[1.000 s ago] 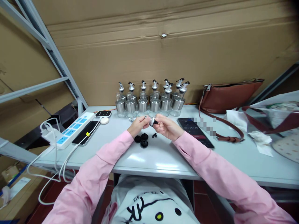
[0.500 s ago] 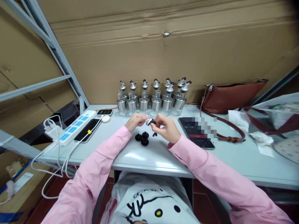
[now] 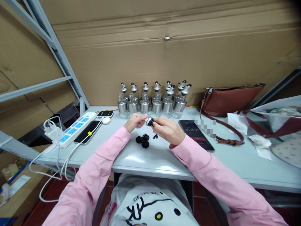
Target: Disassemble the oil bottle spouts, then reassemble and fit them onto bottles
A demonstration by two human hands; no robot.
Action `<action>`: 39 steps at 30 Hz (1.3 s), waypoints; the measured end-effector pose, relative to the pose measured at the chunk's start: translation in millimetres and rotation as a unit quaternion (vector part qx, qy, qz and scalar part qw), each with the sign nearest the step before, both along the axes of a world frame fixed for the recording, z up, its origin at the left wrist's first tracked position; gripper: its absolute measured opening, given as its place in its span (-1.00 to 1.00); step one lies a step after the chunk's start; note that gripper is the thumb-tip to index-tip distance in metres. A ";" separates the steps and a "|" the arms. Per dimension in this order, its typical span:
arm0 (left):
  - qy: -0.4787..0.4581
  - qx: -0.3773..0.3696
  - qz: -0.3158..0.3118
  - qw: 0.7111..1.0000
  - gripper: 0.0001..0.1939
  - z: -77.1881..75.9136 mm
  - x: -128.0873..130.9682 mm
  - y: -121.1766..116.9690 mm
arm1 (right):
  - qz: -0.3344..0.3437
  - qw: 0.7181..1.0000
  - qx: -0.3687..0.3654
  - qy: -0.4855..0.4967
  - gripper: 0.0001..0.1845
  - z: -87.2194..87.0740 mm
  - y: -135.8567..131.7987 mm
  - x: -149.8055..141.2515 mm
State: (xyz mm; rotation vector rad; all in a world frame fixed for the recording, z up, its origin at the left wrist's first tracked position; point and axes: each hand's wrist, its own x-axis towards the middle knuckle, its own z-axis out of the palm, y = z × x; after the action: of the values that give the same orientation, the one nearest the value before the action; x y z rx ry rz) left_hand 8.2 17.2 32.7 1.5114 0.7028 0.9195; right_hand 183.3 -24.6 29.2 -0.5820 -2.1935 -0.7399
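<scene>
Between my hands, above the table, is a silver-and-black pourer spout [image 3: 149, 121] lying roughly sideways. My left hand [image 3: 136, 121] is closed on its silver end, fingers pinched. My right hand [image 3: 167, 128] grips the black stopper end, thumb and fingers pressed together. Just below, black round stopper pieces [image 3: 145, 144] lie on the table, and a few tiny black parts [image 3: 155, 136] sit to their right. Behind my hands stand rows of glass bottles with steel sleeves [image 3: 144, 106]. The back row and two front bottles at the right carry pourer spouts [image 3: 171, 90]; other front bottles have bare necks.
A power strip [image 3: 76, 129] with white cables and a dark phone [image 3: 88, 131] lie at the left, beside a small display device [image 3: 105, 114]. On the right are a phone showing a timer [image 3: 196, 136], a brown handbag [image 3: 231, 100] and crumpled tissue [image 3: 260, 142].
My right hand has turned over the pourer spout, its fingers now wrapped further round the black end. My left hand keeps its pinch. The view has shifted slightly.
</scene>
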 end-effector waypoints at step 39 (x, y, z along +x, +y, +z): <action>0.424 0.356 0.061 0.831 -0.50 -58.4 -46.6 32.4 | -0.007 0.851 -0.526 -0.019 -0.68 -29.0 -4.3 -24.9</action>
State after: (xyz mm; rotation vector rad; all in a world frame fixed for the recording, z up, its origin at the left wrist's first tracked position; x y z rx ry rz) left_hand -38.4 49.6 -25.7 2.6367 1.1680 0.5756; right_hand 158.4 -28.9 0.2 -1.0965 -2.5028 0.5574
